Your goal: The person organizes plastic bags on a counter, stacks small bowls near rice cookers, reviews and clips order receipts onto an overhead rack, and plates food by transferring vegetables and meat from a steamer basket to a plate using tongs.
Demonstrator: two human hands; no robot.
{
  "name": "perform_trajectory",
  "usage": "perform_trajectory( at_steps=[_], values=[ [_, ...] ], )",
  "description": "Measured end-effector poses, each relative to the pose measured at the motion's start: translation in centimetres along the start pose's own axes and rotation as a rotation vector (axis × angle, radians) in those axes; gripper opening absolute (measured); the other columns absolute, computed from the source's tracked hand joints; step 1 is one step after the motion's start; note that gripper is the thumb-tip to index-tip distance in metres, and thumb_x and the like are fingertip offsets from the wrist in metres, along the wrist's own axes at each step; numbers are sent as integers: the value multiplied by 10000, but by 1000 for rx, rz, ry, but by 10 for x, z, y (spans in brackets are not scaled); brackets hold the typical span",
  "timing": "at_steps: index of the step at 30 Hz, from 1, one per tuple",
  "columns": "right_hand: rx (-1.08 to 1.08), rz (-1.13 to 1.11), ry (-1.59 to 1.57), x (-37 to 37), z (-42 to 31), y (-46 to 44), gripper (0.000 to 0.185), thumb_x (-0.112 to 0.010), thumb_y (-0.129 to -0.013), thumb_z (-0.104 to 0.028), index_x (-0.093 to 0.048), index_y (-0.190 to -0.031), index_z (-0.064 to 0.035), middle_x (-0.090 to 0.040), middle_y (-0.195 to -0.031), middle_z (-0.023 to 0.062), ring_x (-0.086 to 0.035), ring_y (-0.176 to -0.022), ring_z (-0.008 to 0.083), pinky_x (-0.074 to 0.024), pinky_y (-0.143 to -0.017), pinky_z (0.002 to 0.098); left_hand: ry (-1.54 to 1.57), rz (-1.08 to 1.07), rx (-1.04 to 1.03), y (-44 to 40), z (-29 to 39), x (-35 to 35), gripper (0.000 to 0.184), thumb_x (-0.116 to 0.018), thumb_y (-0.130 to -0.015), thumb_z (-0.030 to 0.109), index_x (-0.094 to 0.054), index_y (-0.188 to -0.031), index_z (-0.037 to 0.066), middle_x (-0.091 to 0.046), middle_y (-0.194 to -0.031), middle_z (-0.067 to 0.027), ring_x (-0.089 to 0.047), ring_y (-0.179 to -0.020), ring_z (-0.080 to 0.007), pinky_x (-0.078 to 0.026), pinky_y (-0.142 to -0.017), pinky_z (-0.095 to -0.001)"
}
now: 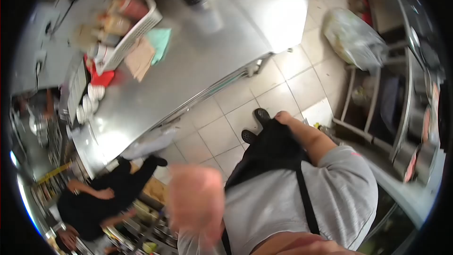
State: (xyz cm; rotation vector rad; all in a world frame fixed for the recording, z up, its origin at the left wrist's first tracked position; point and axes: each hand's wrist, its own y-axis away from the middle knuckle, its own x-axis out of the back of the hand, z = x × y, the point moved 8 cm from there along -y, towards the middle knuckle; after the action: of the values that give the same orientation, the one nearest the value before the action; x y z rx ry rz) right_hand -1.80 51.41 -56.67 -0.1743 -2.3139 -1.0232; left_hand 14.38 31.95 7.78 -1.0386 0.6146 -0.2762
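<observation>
My right hand [283, 117] is low at the side edge of the black apron [270, 151]. Its fingers look curled on the cloth, though they are partly hidden. Raised close to the camera, my left hand [196, 203] is badly smeared by motion, so its fingers cannot be made out. No object shows in it. The apron hangs over a grey shirt, with dark clogs [262, 116] beyond its lower edge. Both hands are apart from the steel table [188, 68] ahead.
On the table are a white basket [134, 33] of bottles, pink and green cloths [159, 43] and stacked white cups [88, 105]. A plastic bag [351, 38] sits by a rack at right. Another person in black [89, 208] is at lower left. Pale tiles [236, 101] cover the floor.
</observation>
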Motion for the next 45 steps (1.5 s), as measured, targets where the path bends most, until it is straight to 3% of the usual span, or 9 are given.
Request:
perform_trajectory(
  at_steps=[4,8,11,14,17,30,39,41,45],
  values=[
    [-638,128,-646,54,187,103,266,-521,-782,-212,-608,-977,-53,-626,-820,160,-608,-603,259,-479,-525,393,292,-492,-22,-86,48,-106,195,-544,-799,334,-464,-773,158,-391,-648,45,-415,-649,-71,-322,-678,-271],
    [-899,529,-1218,103,288,192,199,-546,-769,-139,-530,-791,58,-508,-610,154,-428,-377,215,-353,-347,371,298,-145,-336,-79,44,-190,107,-510,-829,193,-478,-754,125,-363,-648,62,-377,-624,-73,-324,-642,-239],
    [-928,271,-1128,58,427,168,183,-531,-772,-114,-501,-844,52,-553,-713,205,-497,-482,259,-398,-404,400,407,-153,-472,-63,23,-260,130,-492,-830,188,-472,-731,106,-362,-646,64,-374,-610,-66,-309,-600,-196],
    [-1036,-20,-1029,152,367,173,202,-482,-802,-142,-577,-930,-17,-629,-894,157,-622,-649,282,-498,-509,430,692,-199,-575,-47,-3,-325,167,-467,-809,173,-428,-657,114,-361,-636,62,-358,-573,-62,-308,-581,-195],
    [-683,389,-998,281,346,141,286,-487,-798,-230,-558,-930,13,-609,-838,155,-623,-639,270,-496,-502,420,1106,-105,-705,-36,-38,-365,185,-474,-797,155,-399,-633,116,-363,-657,66,-359,-597,-63,-308,-589,-197],
    [-120,387,-645,653,306,-133,242,-521,-832,-275,-585,-841,-42,-596,-705,56,-575,-602,148,-457,-535,303,939,-155,-507,-23,-244,-568,163,-505,-773,149,-388,-662,128,-328,-641,47,-350,-636,-94,-308,-604,-207],
    [-541,144,-382,648,537,-161,190,-474,-713,-3,-628,-821,13,-616,-732,220,-625,-576,294,-480,-430,431,871,-65,-628,-71,-427,-718,157,-489,-806,181,-425,-703,83,-358,-661,35,-367,-658,-94,-328,-594,-210],
    [-536,159,-377,644,541,-174,190,-474,-712,9,-632,-817,5,-622,-747,208,-630,-580,286,-488,-439,423,1606,-125,-640,-62,-476,-751,158,-495,-800,190,-427,-707,81,-355,-664,38,-370,-658,-95,-331,-602,-212],
    [-519,355,-652,692,523,-165,170,-499,-743,-90,-657,-744,-25,-637,-782,169,-641,-633,283,-491,-481,438,937,45,-310,-71,-549,-827,151,-477,-837,186,-522,-803,46,-449,-709,5,-403,-681,-141,-360,-652,-254]
  ],
)
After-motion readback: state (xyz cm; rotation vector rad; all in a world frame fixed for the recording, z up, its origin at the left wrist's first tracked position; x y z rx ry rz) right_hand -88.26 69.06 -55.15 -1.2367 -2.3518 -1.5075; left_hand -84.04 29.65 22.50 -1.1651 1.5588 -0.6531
